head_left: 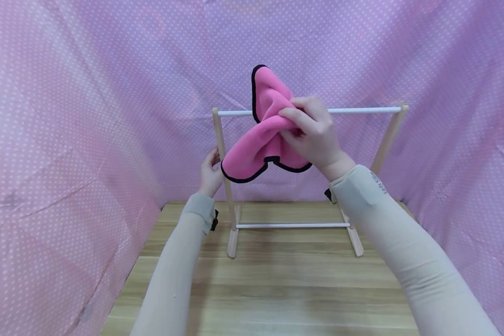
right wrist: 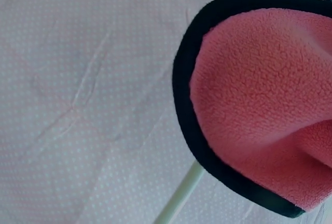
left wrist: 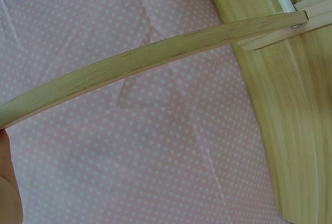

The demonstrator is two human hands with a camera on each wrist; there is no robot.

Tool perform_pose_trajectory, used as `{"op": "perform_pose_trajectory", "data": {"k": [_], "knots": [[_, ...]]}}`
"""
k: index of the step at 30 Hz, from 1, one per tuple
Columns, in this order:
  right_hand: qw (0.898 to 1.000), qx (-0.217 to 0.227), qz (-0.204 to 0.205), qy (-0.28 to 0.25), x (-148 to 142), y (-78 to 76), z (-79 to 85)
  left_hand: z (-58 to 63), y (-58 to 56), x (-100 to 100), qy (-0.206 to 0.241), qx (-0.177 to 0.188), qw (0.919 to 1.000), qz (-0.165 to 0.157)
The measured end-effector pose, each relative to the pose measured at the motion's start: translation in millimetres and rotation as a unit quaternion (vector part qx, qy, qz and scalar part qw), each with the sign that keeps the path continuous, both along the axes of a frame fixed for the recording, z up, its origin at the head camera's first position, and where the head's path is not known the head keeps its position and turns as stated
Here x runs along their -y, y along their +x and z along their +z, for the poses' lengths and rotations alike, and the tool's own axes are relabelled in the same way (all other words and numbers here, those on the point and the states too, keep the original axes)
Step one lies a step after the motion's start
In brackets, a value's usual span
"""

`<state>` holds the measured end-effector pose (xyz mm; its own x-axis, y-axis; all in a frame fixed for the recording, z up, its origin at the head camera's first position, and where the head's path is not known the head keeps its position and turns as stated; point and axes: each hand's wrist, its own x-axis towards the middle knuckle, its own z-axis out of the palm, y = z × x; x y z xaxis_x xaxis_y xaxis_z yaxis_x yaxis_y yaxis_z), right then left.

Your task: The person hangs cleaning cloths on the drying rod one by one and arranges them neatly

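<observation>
My right hand [head_left: 317, 133] grips a pink fleecy cloth [head_left: 252, 149] with black edging, bunched at its middle. Its corners flare upward and down to the left, in front of the rack's white top bar [head_left: 365, 110]. In the right wrist view a rounded corner of the cloth [right wrist: 259, 89] fills the right side, and the fingers are out of sight. My left hand [head_left: 211, 175] holds the wooden rack's left post [head_left: 219, 135], partly hidden behind the post and cloth. From the left wrist, only a bit of that hand [left wrist: 8, 182] shows against the post [left wrist: 129, 63].
The rack stands on a wood-grain table [head_left: 294, 289], with a white lower bar [head_left: 294, 226] between its feet. Its right post [head_left: 388, 140] rises behind my right forearm. Pink dotted fabric [head_left: 109, 116] hangs around the back and sides.
</observation>
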<state>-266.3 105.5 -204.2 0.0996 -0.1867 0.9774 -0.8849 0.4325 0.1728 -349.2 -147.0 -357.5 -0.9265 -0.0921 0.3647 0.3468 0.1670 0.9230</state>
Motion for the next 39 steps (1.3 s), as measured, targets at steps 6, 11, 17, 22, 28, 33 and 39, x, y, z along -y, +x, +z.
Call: {"op": "perform_pose_trajectory", "data": {"k": [6, 11, 17, 22, 28, 33, 39], "knots": [[1.0, -0.019, -0.002, -0.02, -2.0, -3.5, 10.2, 0.3, -1.0, -0.1, -0.001, 0.008, 1.0, 0.004], [0.999, -0.027, -0.005, -0.039, -3.6, -8.3, 19.8, 1.3, 1.4, -0.2, -0.006, 0.018, 0.9998, 0.005], [0.998, -0.023, -0.032, -0.043, -8.6, -22.8, 24.6, -0.6, 4.3, -2.0, -0.008, -0.013, 0.9998, 0.017], [0.999, -0.019, -0.045, -0.005, -16.5, -35.5, 20.0, 0.4, 6.8, -3.3, -0.007, -0.01, 0.9997, 0.019], [0.997, 0.007, -0.072, 0.032, -24.5, -48.7, 11.1, 2.5, 5.6, -3.0, -0.01, 0.025, 0.9996, 0.01], [0.99, 0.036, -0.113, 0.08, -34.0, -58.0, 2.1, 1.7, 5.2, -1.0, -0.005, 0.034, 0.9994, 0.0], [0.976, 0.072, -0.165, 0.122, -40.9, -63.8, -5.3, 0.1, 5.0, 0.2, -0.021, 0.021, 0.9995, 0.005]]}}
